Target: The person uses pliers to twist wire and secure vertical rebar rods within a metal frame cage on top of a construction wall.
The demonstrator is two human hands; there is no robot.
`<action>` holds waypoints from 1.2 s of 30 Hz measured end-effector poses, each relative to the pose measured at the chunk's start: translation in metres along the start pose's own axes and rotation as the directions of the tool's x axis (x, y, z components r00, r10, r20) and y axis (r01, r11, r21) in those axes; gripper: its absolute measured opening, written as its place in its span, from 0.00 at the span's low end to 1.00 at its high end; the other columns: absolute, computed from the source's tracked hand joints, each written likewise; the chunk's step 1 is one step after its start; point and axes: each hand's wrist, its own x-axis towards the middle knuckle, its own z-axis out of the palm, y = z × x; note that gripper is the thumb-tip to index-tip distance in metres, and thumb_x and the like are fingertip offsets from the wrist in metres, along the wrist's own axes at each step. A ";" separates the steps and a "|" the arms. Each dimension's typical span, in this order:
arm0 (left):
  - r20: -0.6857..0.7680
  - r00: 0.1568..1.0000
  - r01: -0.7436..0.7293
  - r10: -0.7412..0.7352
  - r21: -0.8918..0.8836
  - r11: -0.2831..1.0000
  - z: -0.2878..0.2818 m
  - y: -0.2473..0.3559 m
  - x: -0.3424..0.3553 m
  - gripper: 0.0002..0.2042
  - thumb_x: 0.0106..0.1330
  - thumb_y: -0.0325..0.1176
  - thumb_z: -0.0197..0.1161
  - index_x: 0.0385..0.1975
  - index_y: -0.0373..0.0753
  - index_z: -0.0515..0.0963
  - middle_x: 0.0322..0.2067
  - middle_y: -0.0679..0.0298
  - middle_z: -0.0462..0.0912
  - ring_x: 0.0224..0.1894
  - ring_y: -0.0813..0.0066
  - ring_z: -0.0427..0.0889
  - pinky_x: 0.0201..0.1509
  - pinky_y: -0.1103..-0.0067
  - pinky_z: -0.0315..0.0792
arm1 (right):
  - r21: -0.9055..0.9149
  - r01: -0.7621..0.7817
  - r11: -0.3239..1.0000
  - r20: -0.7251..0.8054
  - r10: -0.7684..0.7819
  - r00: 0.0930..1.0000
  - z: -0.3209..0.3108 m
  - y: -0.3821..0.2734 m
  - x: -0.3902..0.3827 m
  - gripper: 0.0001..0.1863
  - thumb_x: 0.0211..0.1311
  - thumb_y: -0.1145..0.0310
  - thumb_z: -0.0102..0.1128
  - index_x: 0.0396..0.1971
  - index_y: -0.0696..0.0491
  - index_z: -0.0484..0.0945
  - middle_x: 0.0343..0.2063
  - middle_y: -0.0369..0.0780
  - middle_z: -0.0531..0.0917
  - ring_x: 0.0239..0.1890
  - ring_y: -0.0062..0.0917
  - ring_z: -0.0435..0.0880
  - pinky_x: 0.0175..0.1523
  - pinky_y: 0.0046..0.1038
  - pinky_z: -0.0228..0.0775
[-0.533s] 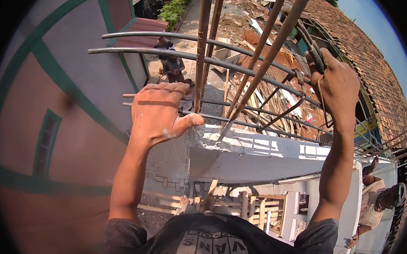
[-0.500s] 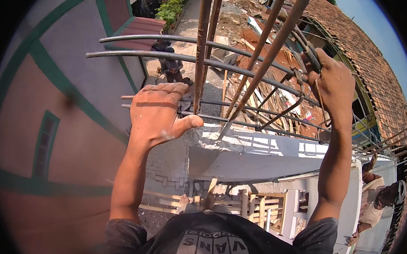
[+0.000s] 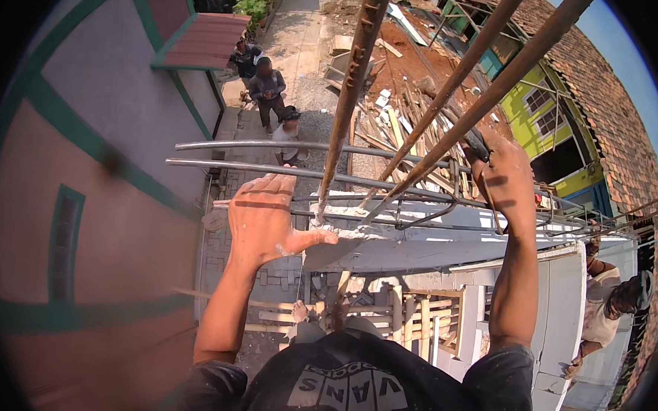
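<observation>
A pair of smooth, round grey steel bars [image 3: 234, 167] runs across the middle, gently bowed by the lens, with thinner bars below. A bent steel stirrup [image 3: 430, 215] hooks around them. Rust-brown upright steel bars [image 3: 350, 95], the left one visibly ribbed, rise past the grey bars from the rough, chalky top of a white concrete wall [image 3: 416, 251].

The left hand [image 3: 263, 221] is over the left part of the thinner bars, back upward, fingers straight and close together, thumb spread toward the wall; whether its palm presses on steel I cannot tell. The right hand [image 3: 503, 177] curls around a dark, rounded tool handle [image 3: 476, 144] above the bars' right part; its fingertips are hidden.

The grey bars' blunt left ends project past the wall's end, and a gap separates them from the pink plaster building [image 3: 130, 232] with flat green trim. Brick-shaped paving [image 3: 269, 278] lies far below. Rightward, room narrows near a person in a pale top [image 3: 598, 316] beside the wall.
</observation>
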 end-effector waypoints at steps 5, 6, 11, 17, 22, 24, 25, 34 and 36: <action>-0.172 0.966 -0.205 0.192 -0.063 0.977 -0.014 -0.015 0.004 0.39 0.63 0.69 0.55 0.49 0.30 0.80 0.54 0.47 0.82 0.59 0.48 0.79 0.64 0.59 0.70 | 0.006 -0.044 0.999 -0.015 0.044 0.999 -0.008 -0.008 0.004 0.10 0.49 0.70 0.63 0.33 0.54 0.77 0.28 0.54 0.83 0.35 0.55 0.82 0.41 0.50 0.72; -0.064 0.984 -0.176 0.164 -0.274 0.946 -0.021 -0.024 0.000 0.23 0.74 0.47 0.53 0.47 0.28 0.81 0.54 0.48 0.82 0.57 0.48 0.80 0.61 0.61 0.73 | 0.004 -0.033 0.999 -0.071 0.033 0.997 -0.007 -0.005 0.004 0.11 0.49 0.70 0.62 0.35 0.54 0.78 0.26 0.54 0.83 0.34 0.55 0.82 0.40 0.49 0.73; 0.233 0.972 0.024 0.028 -0.220 0.975 -0.052 -0.036 0.004 0.11 0.69 0.29 0.61 0.44 0.30 0.84 0.45 0.49 0.86 0.51 0.52 0.82 0.56 0.68 0.76 | 0.356 0.041 0.933 -0.287 0.068 0.956 -0.005 0.004 0.000 0.16 0.68 0.59 0.59 0.38 0.60 0.81 0.23 0.45 0.83 0.26 0.33 0.83 0.35 0.31 0.73; 0.247 0.965 -0.003 0.087 -0.320 0.947 -0.023 -0.054 0.024 0.16 0.66 0.41 0.69 0.39 0.31 0.85 0.35 0.50 0.86 0.38 0.54 0.83 0.46 0.69 0.75 | 0.531 -0.071 0.844 -0.197 0.205 0.959 -0.012 0.011 -0.005 0.18 0.70 0.60 0.58 0.37 0.63 0.80 0.19 0.37 0.75 0.19 0.19 0.76 0.26 0.26 0.67; 0.425 0.888 0.304 -0.177 -0.252 0.919 -0.029 -0.042 0.027 0.26 0.63 0.54 0.69 0.30 0.30 0.82 0.25 0.50 0.81 0.32 0.53 0.81 0.41 0.65 0.75 | 0.510 -0.090 0.856 -0.140 0.186 0.972 -0.013 -0.004 -0.004 0.13 0.66 0.61 0.59 0.37 0.57 0.81 0.21 0.41 0.76 0.23 0.27 0.73 0.33 0.32 0.65; 0.376 0.909 0.280 -0.179 -0.234 0.931 -0.027 -0.039 0.024 0.26 0.64 0.54 0.68 0.29 0.30 0.82 0.23 0.50 0.80 0.31 0.53 0.81 0.40 0.65 0.75 | 0.495 -0.137 0.858 -0.094 0.210 0.973 -0.022 -0.009 -0.005 0.13 0.64 0.62 0.60 0.37 0.57 0.81 0.21 0.42 0.76 0.23 0.28 0.73 0.33 0.32 0.65; 0.320 0.934 0.241 -0.161 -0.227 0.944 -0.027 -0.037 0.024 0.24 0.64 0.52 0.69 0.28 0.31 0.82 0.23 0.52 0.81 0.31 0.55 0.81 0.39 0.66 0.75 | 0.492 -0.171 0.853 -0.056 0.228 0.972 -0.023 -0.009 -0.005 0.12 0.63 0.62 0.61 0.36 0.56 0.81 0.21 0.42 0.76 0.23 0.29 0.72 0.33 0.32 0.65; -0.497 0.837 -0.072 -0.230 -0.515 0.854 0.014 0.015 -0.004 0.21 0.70 0.40 0.61 0.56 0.33 0.77 0.36 0.56 0.85 0.34 0.69 0.80 0.44 0.73 0.74 | 0.342 -0.141 0.929 -0.063 0.172 0.983 -0.013 -0.004 -0.002 0.13 0.59 0.59 0.63 0.35 0.54 0.82 0.27 0.52 0.82 0.34 0.51 0.82 0.41 0.46 0.70; -0.301 0.911 0.042 -0.281 -0.612 0.790 0.003 0.030 -0.003 0.24 0.70 0.46 0.58 0.58 0.32 0.76 0.37 0.54 0.85 0.36 0.69 0.81 0.46 0.73 0.74 | 0.412 -0.184 0.892 -0.065 0.231 0.971 -0.014 0.004 -0.004 0.13 0.60 0.60 0.63 0.34 0.54 0.82 0.27 0.52 0.82 0.34 0.51 0.81 0.41 0.46 0.70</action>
